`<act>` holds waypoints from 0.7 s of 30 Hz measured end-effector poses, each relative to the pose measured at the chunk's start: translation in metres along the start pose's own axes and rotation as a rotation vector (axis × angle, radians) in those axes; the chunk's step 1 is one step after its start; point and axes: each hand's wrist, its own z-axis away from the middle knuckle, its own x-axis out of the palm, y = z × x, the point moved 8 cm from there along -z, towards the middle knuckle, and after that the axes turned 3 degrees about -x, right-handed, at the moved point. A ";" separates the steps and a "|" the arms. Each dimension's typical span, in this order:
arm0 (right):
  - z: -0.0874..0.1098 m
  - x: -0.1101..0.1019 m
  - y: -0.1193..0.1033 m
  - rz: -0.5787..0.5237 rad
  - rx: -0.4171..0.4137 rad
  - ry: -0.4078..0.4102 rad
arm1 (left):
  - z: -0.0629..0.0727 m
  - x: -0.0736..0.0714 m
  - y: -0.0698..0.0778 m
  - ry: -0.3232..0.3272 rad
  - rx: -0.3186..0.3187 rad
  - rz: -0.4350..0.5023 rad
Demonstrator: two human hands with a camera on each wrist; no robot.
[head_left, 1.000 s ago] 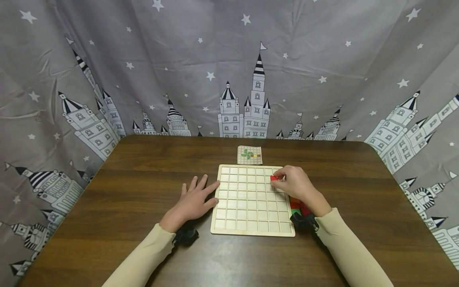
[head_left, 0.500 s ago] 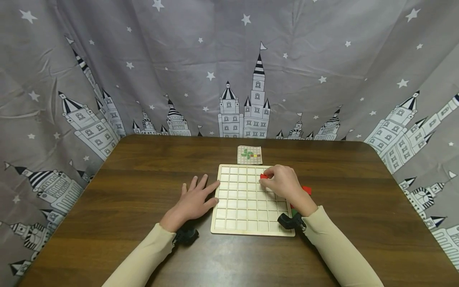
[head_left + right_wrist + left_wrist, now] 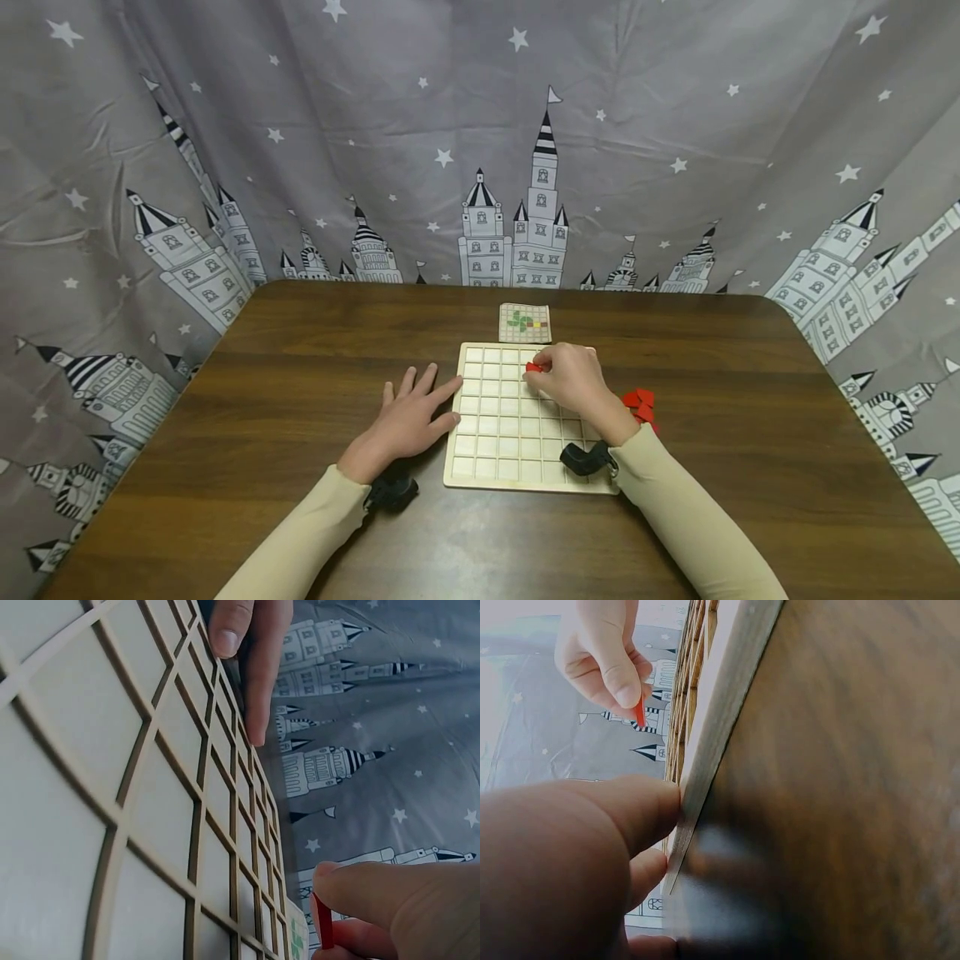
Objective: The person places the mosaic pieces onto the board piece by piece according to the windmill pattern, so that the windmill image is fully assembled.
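A pale wooden grid board (image 3: 498, 425) lies on the table, its square cells bare where they show. My right hand (image 3: 573, 379) pinches a small flat red tile (image 3: 533, 367) between thumb and fingers above the board's upper part. In the right wrist view the red tile (image 3: 322, 921) is held edge-on, apart from the grid. My left hand (image 3: 405, 423) lies with fingers spread at the board's left side. Its thumb and a fingertip touch the wooden edge (image 3: 716, 735) in the left wrist view. The right forearm hides part of the board.
Several loose red tiles (image 3: 640, 402) lie right of the board, partly behind the right wrist. A small card (image 3: 524, 323) printed with a grid and a green, yellow and red-brown pattern lies beyond the board. The brown wooden table (image 3: 360, 333) ends at a grey castle-print curtain (image 3: 375, 125).
My right hand has carried the red tile leftward over the board from its right edge. More of the red pile shows now. My left hand has stayed in place.
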 end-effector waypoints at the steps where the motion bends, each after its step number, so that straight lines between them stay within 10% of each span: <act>1: -0.001 0.001 -0.001 -0.002 0.002 0.001 | 0.000 0.000 0.000 0.001 0.000 -0.001; 21: -0.012 0.023 -0.011 -0.001 0.065 -0.063 | 0.000 0.000 0.000 -0.001 -0.007 -0.003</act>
